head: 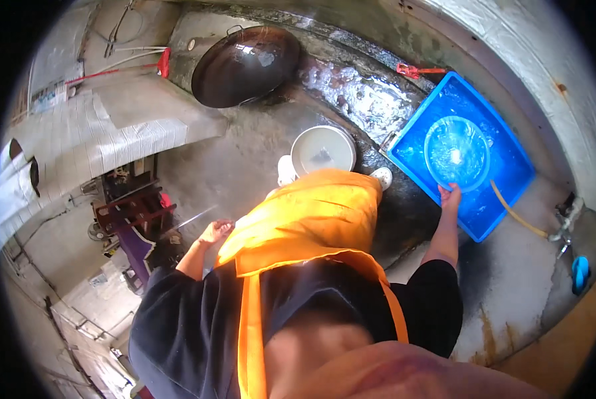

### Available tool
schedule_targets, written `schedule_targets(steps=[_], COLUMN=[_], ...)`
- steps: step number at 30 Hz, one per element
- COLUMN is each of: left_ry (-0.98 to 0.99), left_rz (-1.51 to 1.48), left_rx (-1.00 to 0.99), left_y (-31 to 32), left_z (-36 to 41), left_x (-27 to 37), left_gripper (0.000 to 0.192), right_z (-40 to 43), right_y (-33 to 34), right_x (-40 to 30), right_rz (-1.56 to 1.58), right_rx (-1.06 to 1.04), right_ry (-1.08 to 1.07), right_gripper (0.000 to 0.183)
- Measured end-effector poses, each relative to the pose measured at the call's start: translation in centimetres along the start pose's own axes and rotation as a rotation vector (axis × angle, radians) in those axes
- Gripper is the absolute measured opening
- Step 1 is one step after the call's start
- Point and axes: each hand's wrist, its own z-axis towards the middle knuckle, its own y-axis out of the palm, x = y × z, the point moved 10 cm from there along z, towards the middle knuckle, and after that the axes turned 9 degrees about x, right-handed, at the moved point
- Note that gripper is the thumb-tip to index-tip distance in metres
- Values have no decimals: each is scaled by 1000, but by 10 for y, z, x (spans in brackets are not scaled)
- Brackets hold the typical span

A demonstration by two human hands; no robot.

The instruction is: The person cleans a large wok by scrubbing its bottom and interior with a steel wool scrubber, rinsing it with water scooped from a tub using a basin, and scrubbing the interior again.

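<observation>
My right hand (450,196) grips the near rim of a round, translucent blue basin (433,172) with water in it. This basin is inside a larger square blue plastic tub (509,164). At the left side of my orange apron (308,214), my left hand (217,232) hangs with its fingers curled; whether it holds anything cannot be made out. A white bucket (323,149) with cloudy liquid stands on the floor between my white shoes. A yellowish hose (514,212) runs from the tap (562,234) to over the tub.
A large dark wok (248,65) leans near the far wall. Wet, shiny ground (367,99) lies between it and the tub. A red-handled object (412,71) is beyond the tub, and a blue item (580,274) is at the right. Dark wooden furniture (138,207) stands at the left.
</observation>
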Motion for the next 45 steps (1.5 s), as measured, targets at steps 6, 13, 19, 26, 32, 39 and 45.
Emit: schedule_targets(steps=[6, 13, 19, 26, 32, 39, 45], left_ry=[45, 400, 471, 826, 609, 609, 642], left_rz=[-21, 237, 107, 118, -361, -324, -249], left_rx=[-12, 112, 104, 283, 44, 276, 513], left_y=[-24, -91, -179, -298, -272, -244, -284], left_z=[20, 97, 225, 342, 407, 462, 466], left_x=[-14, -1, 5, 144, 228, 252, 278], left_gripper=[47, 36, 31, 30, 27, 21, 33], right_z=[-102, -249, -354, -448, -516, -545, -543], right_y=[32, 104, 187, 317, 427, 538, 584], right_x=[-51, -43, 39, 194, 302, 358, 351], right_rz=[-2, -61, 23, 136, 13, -311, -332], right_rx=[-38, -101, -93, -246, -287, -284, -297], right_ry=[-158, -239, -244, -44, -28, -100, -116], right_gripper=[21, 44, 32, 37, 34, 32, 32])
